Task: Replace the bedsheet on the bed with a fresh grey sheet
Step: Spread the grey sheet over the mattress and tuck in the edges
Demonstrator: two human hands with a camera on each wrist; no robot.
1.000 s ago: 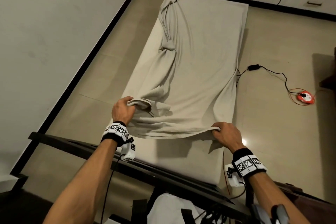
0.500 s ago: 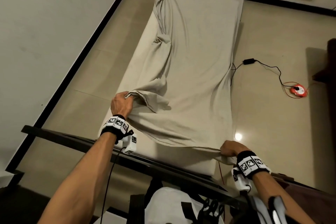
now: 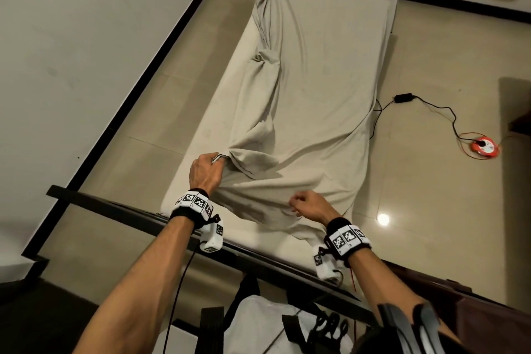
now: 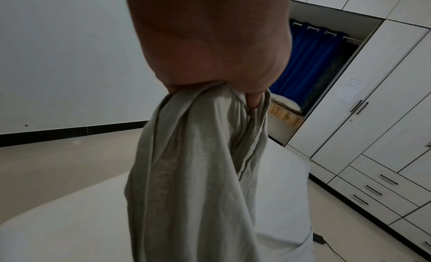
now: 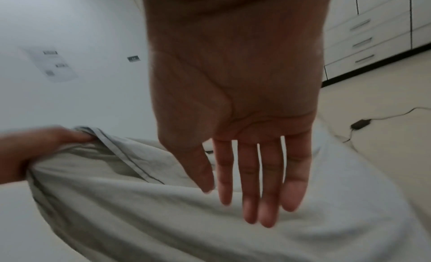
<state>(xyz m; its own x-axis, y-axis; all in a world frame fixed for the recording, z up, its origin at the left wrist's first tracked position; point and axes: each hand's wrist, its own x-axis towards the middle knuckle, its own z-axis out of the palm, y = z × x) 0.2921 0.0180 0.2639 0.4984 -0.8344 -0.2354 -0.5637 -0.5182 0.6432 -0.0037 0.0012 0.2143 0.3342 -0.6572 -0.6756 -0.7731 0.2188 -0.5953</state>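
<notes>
grey sheet [image 3: 301, 112]: left hand [image 3: 205, 172] gripping 1 bunched corner, right hand [image 3: 309, 207] hovering wide and empty, so 1-sided pulling is risking skewing it off the mattress [image 3: 201, 135].

No text reads clearly; the paper sheet [image 5: 52, 64] on the wall is too blurred

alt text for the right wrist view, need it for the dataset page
An open right hand, palm to the camera and fingers straight, hovers over a rumpled grey sheet spread on a mattress. At the left edge the left hand grips a bunched, hemmed corner of the sheet. A white wall, drawers and a floor cable lie behind.
</notes>
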